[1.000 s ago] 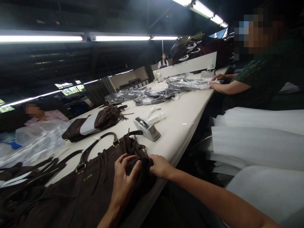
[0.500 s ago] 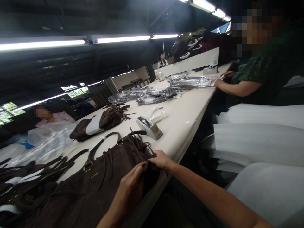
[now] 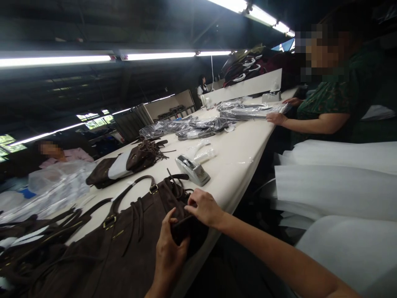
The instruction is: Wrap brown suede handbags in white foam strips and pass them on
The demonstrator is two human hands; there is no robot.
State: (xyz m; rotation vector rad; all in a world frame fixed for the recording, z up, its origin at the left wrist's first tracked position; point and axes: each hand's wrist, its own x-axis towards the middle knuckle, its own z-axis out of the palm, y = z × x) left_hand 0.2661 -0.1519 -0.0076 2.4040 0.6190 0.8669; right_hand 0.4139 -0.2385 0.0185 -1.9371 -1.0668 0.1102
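Note:
A dark brown suede-like handbag (image 3: 133,244) with looped handles, gold-coloured buckles and thin cords lies on the white table (image 3: 228,178). My left hand (image 3: 170,248) grips the near end of the bag, thumb below and fingers above its folded edge. Just beyond it, my right hand (image 3: 206,209) is closed in a pinch against the bag's side, near the cords; whatever sits between its fingertips is hidden. A grey tape dispenser (image 3: 192,169) stands a little past the bag's end.
Another brown bag with a white wrap (image 3: 119,165) lies behind. Plastic-wrapped items (image 3: 203,126) are farther along. At right, a co-worker's hands (image 3: 277,118) hold a clear plastic package. Stacked white sheets (image 3: 335,186) stand beside the table; a person in pink (image 3: 70,155) is at left.
My right hand has lifted slightly off the bag's corner and shifted left, its fingers curling more. My left hand has opened wider around the bag's edge. The view has drifted a little.

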